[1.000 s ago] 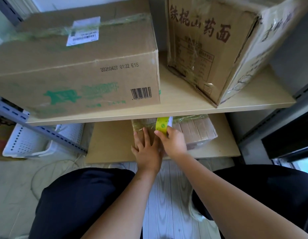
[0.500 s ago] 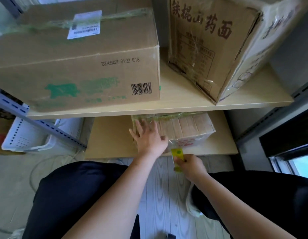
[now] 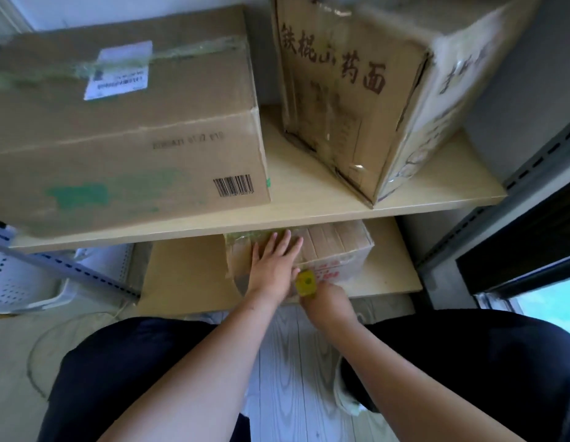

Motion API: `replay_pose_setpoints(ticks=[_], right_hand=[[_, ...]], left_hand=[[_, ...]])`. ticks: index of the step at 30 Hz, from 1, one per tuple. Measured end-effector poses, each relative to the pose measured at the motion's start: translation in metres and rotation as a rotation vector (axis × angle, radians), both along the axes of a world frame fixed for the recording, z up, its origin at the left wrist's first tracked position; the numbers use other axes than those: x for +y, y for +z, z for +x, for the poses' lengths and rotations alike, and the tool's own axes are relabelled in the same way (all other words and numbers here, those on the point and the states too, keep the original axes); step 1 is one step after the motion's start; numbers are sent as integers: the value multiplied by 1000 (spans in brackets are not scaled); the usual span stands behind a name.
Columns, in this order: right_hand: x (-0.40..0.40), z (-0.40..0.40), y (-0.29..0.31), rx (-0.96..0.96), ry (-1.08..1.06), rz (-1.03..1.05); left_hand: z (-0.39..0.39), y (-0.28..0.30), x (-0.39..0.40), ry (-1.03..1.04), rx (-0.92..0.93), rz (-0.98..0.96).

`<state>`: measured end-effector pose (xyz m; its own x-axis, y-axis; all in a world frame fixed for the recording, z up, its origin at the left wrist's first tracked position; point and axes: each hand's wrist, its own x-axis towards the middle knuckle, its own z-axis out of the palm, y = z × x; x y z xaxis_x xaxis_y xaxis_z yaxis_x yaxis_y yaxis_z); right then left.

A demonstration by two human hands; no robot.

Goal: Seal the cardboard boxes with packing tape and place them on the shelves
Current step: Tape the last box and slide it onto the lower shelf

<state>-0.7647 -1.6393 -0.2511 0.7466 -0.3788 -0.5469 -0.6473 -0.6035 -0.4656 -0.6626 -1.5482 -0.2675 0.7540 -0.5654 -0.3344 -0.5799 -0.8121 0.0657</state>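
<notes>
Nearest are the person's dark-clad knees over a pale plank floor [image 3: 287, 362], so they seem to crouch before the shelving to reach its low level.

The right hand [image 3: 328, 303] is curled round a yellow tape roll [image 3: 306, 283] at the front lower edge of the small box [image 3: 334, 250], probably to run or tear the strip where it turns down the front face. The left hand [image 3: 272, 266] lies flat on the box top, fingers straight and spread, touching the cardboard. That looks meant to pin the box, or smooth the tape, while the other hand pulls. The two hands are just beside each other, the roll between the right hand and the box.

The small box sits on the lower shelf [image 3: 188, 275], partly tucked under the upper shelf [image 3: 309, 202], with greenish tape showing along its far top edge. It lies directly under the left hand and just ahead of the right.

Farther off, on the upper shelf, a wide box [image 3: 124, 148] with a white label and a taped seam lies at left, and a tall box [image 3: 366, 100] with printed characters stands at right. A white perforated bin [image 3: 19, 282] sits low at the far left.
</notes>
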Motion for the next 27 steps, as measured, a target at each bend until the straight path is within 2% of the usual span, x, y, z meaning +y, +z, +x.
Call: replay_pose_setpoints(ticks=[2, 5, 8, 11, 12, 14, 16, 18, 21, 25, 27], right_hand=[[-12, -6, 44, -43, 49, -85], [-30, -19, 139, -291, 98, -231], [-43, -35, 236, -696, 71, -490], [-55, -45, 333, -1200, 16, -621], [-61, -43, 361, -1305, 22, -646], [-73, -31, 411, -1396, -7, -699], [-94, 0, 446, -1336, -26, -752], [-117, 33, 467, -1071, 19, -831], [-145, 60, 477, -674, -24, -682], [-147, 54, 499, -523, 20, -650], [-144, 42, 514, -517, 39, -642]], left_hand=[[-5, 39, -7, 22, 105, 35], [-25, 125, -20, 15, 109, -109], [-55, 231, -25, -47, -56, -327], [-72, 337, -26, -37, -293, -729], [-74, 369, -27, -37, -417, -867], [-73, 422, -31, -22, -602, -1073], [-67, 462, -37, 26, -612, -1171], [-58, 484, -41, 29, -600, -1171], [-54, 486, -36, 32, -569, -1177], [-64, 454, -8, 76, -461, -1198], [-72, 422, 6, 122, -367, -1208]])
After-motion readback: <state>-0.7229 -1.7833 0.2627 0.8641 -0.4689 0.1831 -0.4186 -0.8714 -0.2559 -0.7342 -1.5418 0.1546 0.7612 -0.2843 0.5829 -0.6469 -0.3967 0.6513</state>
